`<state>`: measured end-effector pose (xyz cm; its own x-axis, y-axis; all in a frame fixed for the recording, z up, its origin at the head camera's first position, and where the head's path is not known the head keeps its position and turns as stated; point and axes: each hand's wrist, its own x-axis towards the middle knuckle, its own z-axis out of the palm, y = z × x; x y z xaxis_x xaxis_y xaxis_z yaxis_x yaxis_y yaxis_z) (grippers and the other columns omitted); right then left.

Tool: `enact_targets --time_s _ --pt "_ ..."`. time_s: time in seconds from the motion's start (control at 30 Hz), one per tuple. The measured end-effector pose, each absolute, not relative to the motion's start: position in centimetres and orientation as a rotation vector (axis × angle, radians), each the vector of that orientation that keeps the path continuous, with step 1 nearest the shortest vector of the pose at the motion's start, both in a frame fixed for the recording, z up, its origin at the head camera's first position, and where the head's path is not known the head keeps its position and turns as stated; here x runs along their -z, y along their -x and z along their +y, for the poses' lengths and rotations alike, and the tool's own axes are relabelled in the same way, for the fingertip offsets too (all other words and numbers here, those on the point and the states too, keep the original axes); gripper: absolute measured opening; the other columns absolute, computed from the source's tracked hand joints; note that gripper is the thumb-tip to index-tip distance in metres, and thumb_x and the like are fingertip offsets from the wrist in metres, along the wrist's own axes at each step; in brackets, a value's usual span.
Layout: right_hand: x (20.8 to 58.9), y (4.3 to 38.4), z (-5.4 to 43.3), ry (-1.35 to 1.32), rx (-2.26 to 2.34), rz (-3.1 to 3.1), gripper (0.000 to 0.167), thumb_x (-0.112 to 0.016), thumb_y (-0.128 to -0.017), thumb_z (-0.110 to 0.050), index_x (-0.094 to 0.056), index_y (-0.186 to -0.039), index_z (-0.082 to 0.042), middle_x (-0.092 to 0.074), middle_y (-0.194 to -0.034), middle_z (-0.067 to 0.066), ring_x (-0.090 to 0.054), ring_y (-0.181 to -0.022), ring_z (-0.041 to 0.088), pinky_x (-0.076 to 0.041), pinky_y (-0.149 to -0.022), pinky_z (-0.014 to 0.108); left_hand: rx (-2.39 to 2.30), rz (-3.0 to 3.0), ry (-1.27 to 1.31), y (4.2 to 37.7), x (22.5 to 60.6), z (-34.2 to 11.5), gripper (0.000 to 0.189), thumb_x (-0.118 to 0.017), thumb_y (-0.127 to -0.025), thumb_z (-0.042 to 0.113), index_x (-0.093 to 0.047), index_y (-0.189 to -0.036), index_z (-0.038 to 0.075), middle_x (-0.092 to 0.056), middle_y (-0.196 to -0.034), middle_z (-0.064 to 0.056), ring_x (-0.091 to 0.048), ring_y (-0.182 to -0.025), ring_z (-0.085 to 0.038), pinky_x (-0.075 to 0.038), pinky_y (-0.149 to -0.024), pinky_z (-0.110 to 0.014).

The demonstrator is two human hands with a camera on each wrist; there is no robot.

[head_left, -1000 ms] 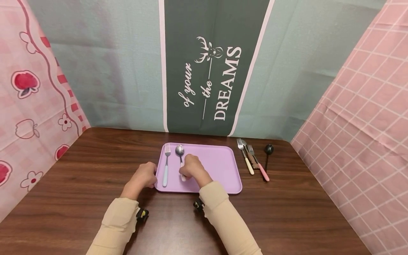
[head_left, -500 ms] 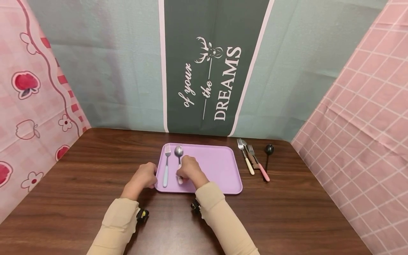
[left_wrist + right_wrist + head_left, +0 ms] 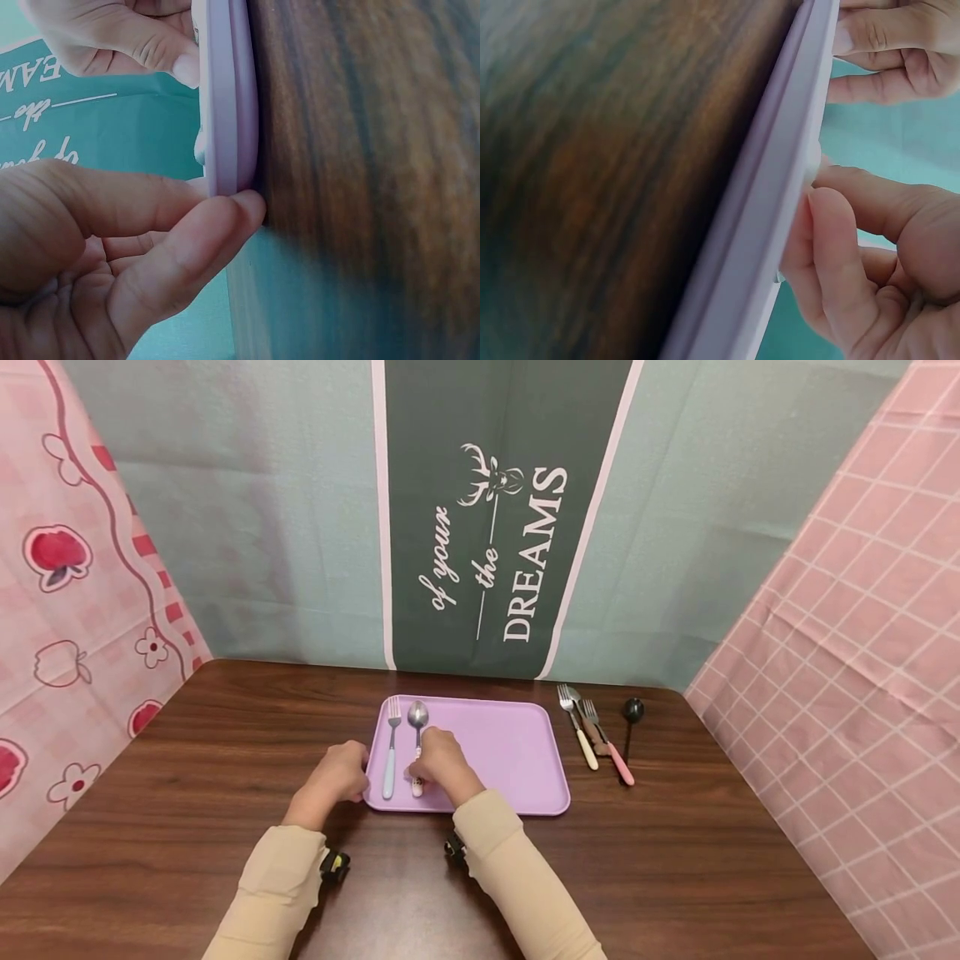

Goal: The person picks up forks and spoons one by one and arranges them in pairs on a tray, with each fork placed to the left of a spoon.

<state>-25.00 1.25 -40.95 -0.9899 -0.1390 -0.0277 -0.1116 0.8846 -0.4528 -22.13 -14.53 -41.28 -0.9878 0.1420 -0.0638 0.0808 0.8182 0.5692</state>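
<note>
A lilac tray (image 3: 502, 752) lies on the table. My left hand (image 3: 342, 772) pinches its left edge, and the left wrist view shows the thumb and a finger at the tray rim (image 3: 231, 112). A metal spoon (image 3: 417, 715) with a pale patterned handle lies lengthwise on the tray. My right hand (image 3: 442, 760) pinches that handle, covering its middle; the fingertips in the right wrist view reach over the tray's rim (image 3: 761, 202). Left of the spoon, roughly parallel to it, rests a fork (image 3: 390, 762) with a light blue handle.
Right of the tray lie a cream-handled fork (image 3: 582, 739), a pink-handled fork (image 3: 617, 763), a brown-handled utensil (image 3: 597, 740) between them and a black spoon (image 3: 633, 711). Fabric hangings (image 3: 300, 543) enclose the wooden table (image 3: 675, 860) at the back and sides.
My right hand has shifted the spoon left, closer to the blue fork, and turned it nearly straight. The left hand stays at the tray's edge.
</note>
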Motion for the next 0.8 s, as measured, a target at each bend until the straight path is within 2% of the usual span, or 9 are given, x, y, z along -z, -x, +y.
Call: enact_targets --time_s 0.17,0.27,0.57,0.8 --pt "41.01 24.89 1.24 0.187 0.758 2.968 0.028 -0.082 -0.065 -0.01 -0.055 -0.068 -0.003 -0.054 -0.06 0.006 -0.054 -0.039 0.01 -0.047 -0.049 0.018 -0.892 2.887 -0.17 22.1 41.27 -14.55 0.023 -0.059 -0.066 -0.01 -0.061 -0.089 -0.008 -0.055 -0.063 -0.011 -0.057 -0.047 -0.015 -0.049 -0.044 -0.023" --pt "41.0 24.93 1.18 0.186 0.759 2.959 0.027 -0.081 -0.066 -0.008 -0.054 -0.068 -0.002 -0.054 -0.061 0.007 -0.053 -0.036 0.009 -0.046 -0.048 0.017 -0.889 2.886 -0.167 22.13 41.3 -14.58 0.022 -0.059 -0.066 -0.011 -0.061 -0.088 -0.008 -0.055 -0.064 -0.011 -0.057 -0.047 -0.015 -0.049 -0.044 -0.023" --pt "41.0 25.02 1.26 0.171 0.742 2.958 0.028 -0.081 -0.066 -0.01 -0.054 -0.07 -0.003 -0.054 -0.061 0.006 -0.055 -0.042 0.011 -0.047 -0.052 0.019 -0.877 2.874 -0.153 22.24 41.29 -14.49 0.024 -0.06 -0.067 -0.01 -0.061 -0.092 -0.008 -0.056 -0.066 -0.011 -0.057 -0.049 -0.015 -0.048 -0.044 -0.023" --pt "41.14 24.98 1.56 0.227 0.715 2.996 0.028 -0.079 -0.069 -0.017 -0.054 -0.069 -0.004 -0.053 -0.061 0.005 -0.054 -0.054 0.015 -0.047 -0.056 0.023 -0.897 2.874 -0.16 22.07 41.35 -14.51 0.024 -0.059 -0.066 -0.011 -0.061 -0.09 -0.009 -0.057 -0.069 -0.014 -0.058 -0.049 -0.016 -0.049 -0.044 -0.024"
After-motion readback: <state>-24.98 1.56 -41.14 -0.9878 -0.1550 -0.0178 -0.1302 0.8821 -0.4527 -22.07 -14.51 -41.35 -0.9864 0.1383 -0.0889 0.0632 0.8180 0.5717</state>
